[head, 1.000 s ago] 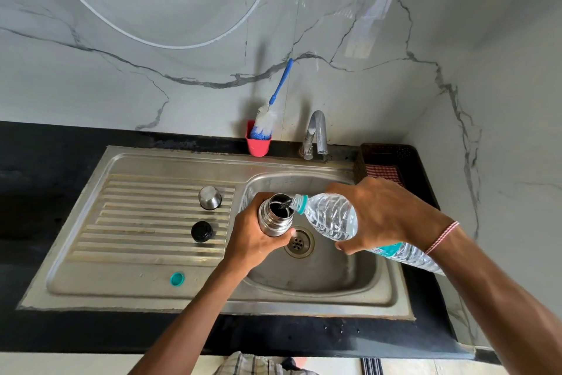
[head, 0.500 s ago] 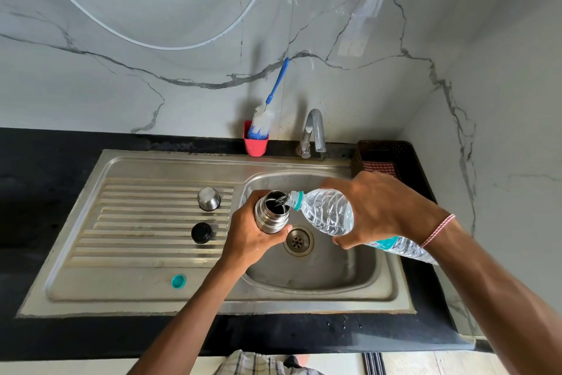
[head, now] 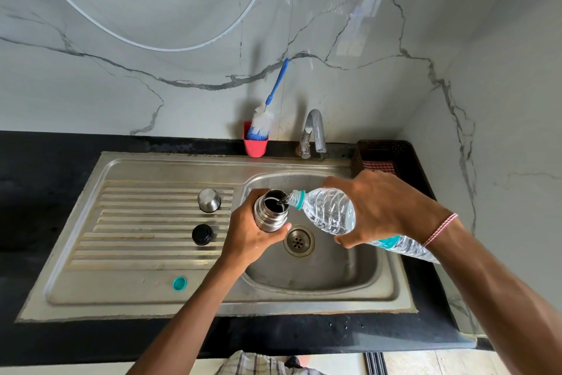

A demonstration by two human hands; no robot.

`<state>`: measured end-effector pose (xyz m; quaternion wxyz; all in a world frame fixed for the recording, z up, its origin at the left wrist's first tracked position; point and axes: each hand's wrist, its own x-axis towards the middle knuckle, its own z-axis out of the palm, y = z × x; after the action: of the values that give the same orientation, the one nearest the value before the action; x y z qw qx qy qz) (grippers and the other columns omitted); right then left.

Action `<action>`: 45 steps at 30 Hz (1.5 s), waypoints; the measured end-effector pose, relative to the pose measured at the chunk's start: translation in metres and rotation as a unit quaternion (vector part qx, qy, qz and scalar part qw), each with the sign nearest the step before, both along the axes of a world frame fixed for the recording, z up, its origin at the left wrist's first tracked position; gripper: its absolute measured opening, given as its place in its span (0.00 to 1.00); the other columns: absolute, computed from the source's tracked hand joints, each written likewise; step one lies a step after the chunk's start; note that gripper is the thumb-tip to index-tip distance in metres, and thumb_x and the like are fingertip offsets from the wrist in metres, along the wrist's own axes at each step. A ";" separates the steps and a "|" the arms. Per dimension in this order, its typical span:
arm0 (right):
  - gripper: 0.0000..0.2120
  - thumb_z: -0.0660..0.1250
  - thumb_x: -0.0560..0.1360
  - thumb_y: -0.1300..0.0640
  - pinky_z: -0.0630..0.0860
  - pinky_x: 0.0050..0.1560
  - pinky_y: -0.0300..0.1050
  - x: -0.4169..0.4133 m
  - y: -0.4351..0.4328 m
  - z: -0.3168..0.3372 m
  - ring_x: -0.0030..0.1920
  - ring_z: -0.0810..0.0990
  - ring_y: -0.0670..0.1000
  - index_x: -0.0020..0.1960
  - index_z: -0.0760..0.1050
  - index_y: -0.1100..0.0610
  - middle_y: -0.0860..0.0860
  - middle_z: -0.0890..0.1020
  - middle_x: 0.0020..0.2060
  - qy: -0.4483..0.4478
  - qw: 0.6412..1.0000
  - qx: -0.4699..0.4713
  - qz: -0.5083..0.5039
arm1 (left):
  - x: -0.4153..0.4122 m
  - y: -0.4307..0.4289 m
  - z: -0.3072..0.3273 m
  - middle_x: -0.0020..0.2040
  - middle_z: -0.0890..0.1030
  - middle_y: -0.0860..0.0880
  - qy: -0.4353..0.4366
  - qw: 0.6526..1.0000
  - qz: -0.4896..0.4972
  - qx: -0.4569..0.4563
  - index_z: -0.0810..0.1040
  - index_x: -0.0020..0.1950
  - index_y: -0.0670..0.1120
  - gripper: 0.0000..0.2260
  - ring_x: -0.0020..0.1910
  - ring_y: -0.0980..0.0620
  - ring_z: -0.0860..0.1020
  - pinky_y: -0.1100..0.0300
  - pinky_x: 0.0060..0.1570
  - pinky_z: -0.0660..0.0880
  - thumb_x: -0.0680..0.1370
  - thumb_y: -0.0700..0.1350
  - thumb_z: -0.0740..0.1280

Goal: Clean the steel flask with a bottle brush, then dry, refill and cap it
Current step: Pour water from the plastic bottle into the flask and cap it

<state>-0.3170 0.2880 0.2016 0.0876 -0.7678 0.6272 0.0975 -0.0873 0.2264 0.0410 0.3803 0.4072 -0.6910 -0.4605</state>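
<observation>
Steel is filling the middle of the frame: the left hand [head: 248, 234] is gripping the steel flask [head: 270, 212] with its fingers clenched around the body, holding it upright and uncapped over the left edge of the sink [head: 313, 275] basin, just left of the drain [head: 299, 240]. Right of centre, the right hand [head: 384, 207] is grasping a clear plastic bottle [head: 327, 212], fingers wrapped over its middle, tilting it so the open neck is meeting the flask's rim and water is running in. Left of the hands, a teal bottle cap [head: 179, 283] is lying near the lower edge of the ribbed drainboard, with a black stopper [head: 202, 234] and a steel cup lid [head: 209, 200] sitting further up. Beyond, on the black desk [head: 39, 180] at the marble wall, a bottle brush [head: 264, 119] is leaning in a red holder [head: 255, 146], beside the tap [head: 313, 131].
</observation>
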 end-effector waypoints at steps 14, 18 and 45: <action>0.43 0.74 0.62 0.29 0.78 0.49 0.44 0.001 -0.002 0.004 0.50 0.82 0.50 0.72 0.63 0.41 0.47 0.84 0.51 0.015 1.000 0.003 -0.005 | -0.001 -0.002 -0.003 0.51 0.85 0.56 -0.009 1.000 -0.003 -0.004 0.77 0.60 0.53 0.28 0.50 0.56 0.83 0.71 0.51 0.74 0.66 0.39 0.84; 0.44 0.74 0.63 0.30 0.78 0.50 0.43 0.002 -0.003 0.005 0.51 0.82 0.50 0.73 0.62 0.42 0.47 0.84 0.52 0.016 1.000 0.010 -0.005 | -0.003 -0.003 -0.001 0.51 0.85 0.55 -0.011 1.000 -0.004 -0.001 0.77 0.60 0.53 0.28 0.51 0.56 0.83 0.71 0.51 0.74 0.66 0.40 0.84; 0.44 0.73 0.63 0.29 0.80 0.52 0.47 0.003 -0.008 0.007 0.51 0.82 0.51 0.73 0.61 0.41 0.47 0.84 0.52 0.040 0.999 0.015 -0.011 | -0.005 -0.010 -0.004 0.50 0.85 0.56 -0.017 1.000 -0.003 0.004 0.77 0.60 0.53 0.28 0.49 0.57 0.83 0.69 0.51 0.75 0.65 0.40 0.85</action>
<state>-0.3135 0.2800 0.2089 0.0744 -0.7549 0.6371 0.1367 -0.0927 0.2162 0.0368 0.3658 0.4141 -0.6966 -0.4577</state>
